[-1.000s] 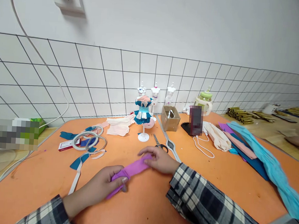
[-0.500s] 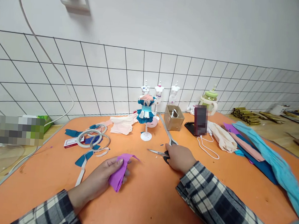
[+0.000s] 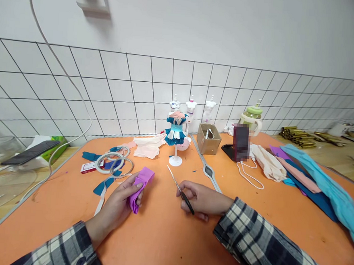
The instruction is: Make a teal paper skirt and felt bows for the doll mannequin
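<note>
Folded purple crepe paper [image 3: 143, 181] is pinched between the thumb and fingers of my left hand [image 3: 124, 195]. My right hand [image 3: 201, 198] grips a pair of scissors [image 3: 177, 185] by the black handles, blades pointing up and away to the left. Behind the hands a small dress form [image 3: 176, 130] on a white stand wears a teal dress with white ruffles and a pink top piece. Rolls of tape [image 3: 108, 163] lie beyond my left hand, with teal scraps [image 3: 103, 185] and a white strip around them.
White dress forms [image 3: 209, 108], a cardboard box [image 3: 209, 139], a propped phone [image 3: 241, 142] and a green-lidded bottle [image 3: 252, 115] stand at the back. Coloured crepe sheets [image 3: 322, 179] lie right. A grey strap [image 3: 209, 171] runs past my right hand. Pale pink sheets [image 3: 147, 145] lie at back left.
My right hand has lifted the scissors off the table and drawn them nearer, turning the blades upward. My left hand has turned the purple crepe paper and moved slightly.
</note>
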The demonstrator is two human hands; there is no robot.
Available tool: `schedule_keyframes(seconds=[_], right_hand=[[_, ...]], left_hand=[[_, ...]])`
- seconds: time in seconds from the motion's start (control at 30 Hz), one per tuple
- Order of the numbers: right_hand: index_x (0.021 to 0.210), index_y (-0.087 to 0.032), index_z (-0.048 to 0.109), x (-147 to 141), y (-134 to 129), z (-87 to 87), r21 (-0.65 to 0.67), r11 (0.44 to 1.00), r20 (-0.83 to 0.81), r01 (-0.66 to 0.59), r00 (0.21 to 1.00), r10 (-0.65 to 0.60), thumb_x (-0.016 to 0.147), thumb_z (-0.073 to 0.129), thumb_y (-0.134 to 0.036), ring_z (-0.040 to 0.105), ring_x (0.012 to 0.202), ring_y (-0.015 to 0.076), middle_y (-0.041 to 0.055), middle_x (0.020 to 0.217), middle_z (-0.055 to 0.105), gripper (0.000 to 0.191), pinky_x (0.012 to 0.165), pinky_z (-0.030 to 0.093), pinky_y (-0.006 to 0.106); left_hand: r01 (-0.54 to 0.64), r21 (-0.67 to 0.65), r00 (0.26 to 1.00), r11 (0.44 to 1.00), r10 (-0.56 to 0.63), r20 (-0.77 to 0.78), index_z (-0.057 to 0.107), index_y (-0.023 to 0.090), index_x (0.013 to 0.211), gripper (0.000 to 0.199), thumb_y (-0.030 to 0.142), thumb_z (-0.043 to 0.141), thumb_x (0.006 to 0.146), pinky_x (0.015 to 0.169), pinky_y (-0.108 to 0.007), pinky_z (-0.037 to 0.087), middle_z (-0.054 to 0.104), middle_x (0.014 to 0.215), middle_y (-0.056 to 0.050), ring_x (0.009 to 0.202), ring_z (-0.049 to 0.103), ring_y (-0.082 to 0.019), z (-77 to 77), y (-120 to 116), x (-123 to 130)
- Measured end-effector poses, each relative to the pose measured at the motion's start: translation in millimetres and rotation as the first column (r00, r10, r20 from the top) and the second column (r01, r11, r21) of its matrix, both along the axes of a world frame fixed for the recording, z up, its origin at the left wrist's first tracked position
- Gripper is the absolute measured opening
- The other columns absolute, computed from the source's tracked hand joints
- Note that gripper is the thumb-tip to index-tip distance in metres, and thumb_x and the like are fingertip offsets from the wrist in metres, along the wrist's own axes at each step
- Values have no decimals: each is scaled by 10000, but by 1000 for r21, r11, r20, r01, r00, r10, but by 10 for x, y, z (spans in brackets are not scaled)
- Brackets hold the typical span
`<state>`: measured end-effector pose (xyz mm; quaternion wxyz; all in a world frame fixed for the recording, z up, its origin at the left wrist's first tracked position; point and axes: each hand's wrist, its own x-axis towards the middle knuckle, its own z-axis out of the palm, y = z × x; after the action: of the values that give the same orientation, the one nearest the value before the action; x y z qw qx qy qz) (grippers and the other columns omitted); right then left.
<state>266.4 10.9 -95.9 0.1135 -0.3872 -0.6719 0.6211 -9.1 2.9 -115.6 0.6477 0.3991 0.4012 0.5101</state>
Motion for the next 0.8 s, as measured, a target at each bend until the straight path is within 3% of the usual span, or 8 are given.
schedule_keyframes(seconds=[0.07,0.17,0.33,0.4,0.53,0.63,0.73,0.8], right_hand=[[1035,-218,452,-50,-69,-29,-194,975,-98,-110,991,93,829,641,-449,359,331,23,-73,702,617,362,330,285,146],[1003,-201,484,-109,-140,-84,-301,931,-198,-206,969,150,787,689,-529,360,326,15,-63,685,637,444,308,276,134],[1010,-202,501,-206,-173,-190,-240,961,-203,-138,975,89,817,688,-468,377,321,15,-77,682,632,378,303,287,128],[1010,-207,495,-230,-177,-209,-221,965,-193,-142,976,100,827,684,-440,412,336,26,-77,678,635,351,313,319,127],[998,-208,489,-243,-181,-211,-216,958,-183,-189,972,150,838,658,-488,457,350,42,-68,666,639,364,328,369,132],[1001,-211,489,-236,-178,-201,-218,956,-180,-194,971,156,822,666,-513,463,354,43,-67,675,636,393,336,390,136],[1002,-217,499,-235,-185,-190,-188,963,-133,-196,976,173,798,690,-510,466,374,43,-64,686,633,405,337,397,134],[1013,-222,506,-244,-200,-190,-145,973,-90,-181,981,170,782,703,-519,473,398,44,-62,693,628,425,347,406,132]], left_hand=[[12,5,1000,1000,-12,1,627,174,1030,334,293,771,753,377,-154,378,560,546,59,401,442,-65,-4,1,-1],[18,5,999,1000,-18,-41,597,182,1189,444,313,750,794,348,-128,300,620,626,42,373,390,-28,-2,10,9],[-1,16,994,1000,2,-107,584,171,1221,570,267,816,709,538,-179,491,701,713,-7,580,616,-113,31,2,58],[0,15,991,1000,2,-134,552,183,1272,629,214,799,694,511,-177,471,706,718,-3,567,614,-116,48,-15,71],[36,-21,991,999,-39,-131,412,205,1426,827,97,691,655,398,-154,367,584,537,80,394,489,-77,74,-39,70],[59,-20,991,998,-61,-122,362,196,1463,841,144,712,700,366,-137,328,517,492,100,358,434,-60,76,-37,63],[83,-10,984,997,-83,-158,331,238,1478,831,255,758,766,388,-148,401,607,601,57,408,516,-79,64,-31,68],[106,-8,978,994,-106,-181,274,313,1494,871,286,766,776,402,-197,472,713,863,-25,422,542,-84,53,-33,79]])
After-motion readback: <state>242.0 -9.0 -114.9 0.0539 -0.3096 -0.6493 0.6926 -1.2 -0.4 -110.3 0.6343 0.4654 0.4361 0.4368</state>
